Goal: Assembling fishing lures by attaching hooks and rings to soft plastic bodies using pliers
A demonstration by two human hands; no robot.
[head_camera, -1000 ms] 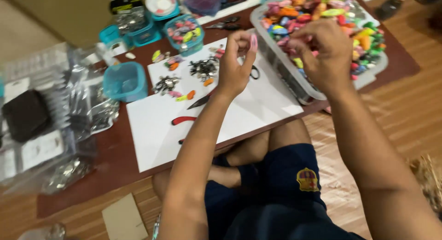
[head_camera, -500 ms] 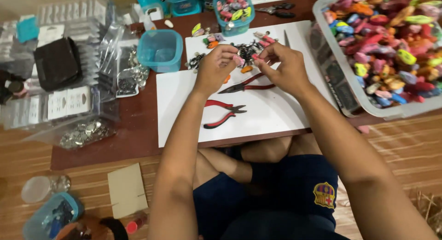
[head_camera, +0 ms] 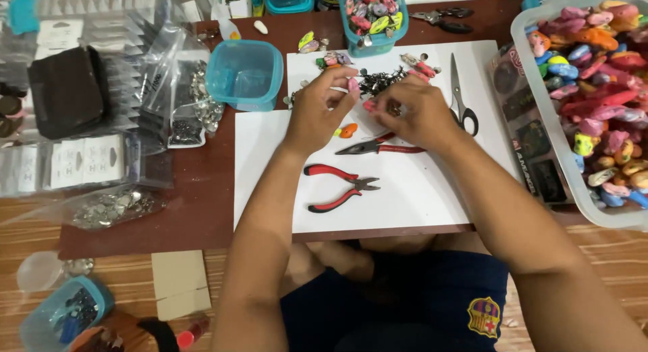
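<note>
**Two hands meet over the white sheet**

Both hands work above the white sheet point(head_camera: 405, 197). The left hand point(head_camera: 317, 112) and right hand point(head_camera: 412, 112) have fingertips pinched together, nearly touching each other; what they pinch is too small to tell. A small orange piece point(head_camera: 347, 130) lies on the sheet just below the left hand. Red-handled pliers point(head_camera: 341, 186) rest open lower on the sheet, scissors point(head_camera: 461, 95) near its right edge.

Pliers point(head_camera: 341, 188) lie on the sheet point(head_camera: 418, 197), scissors point(head_camera: 461, 99) right, tub point(head_camera: 244, 74) left.
</note>
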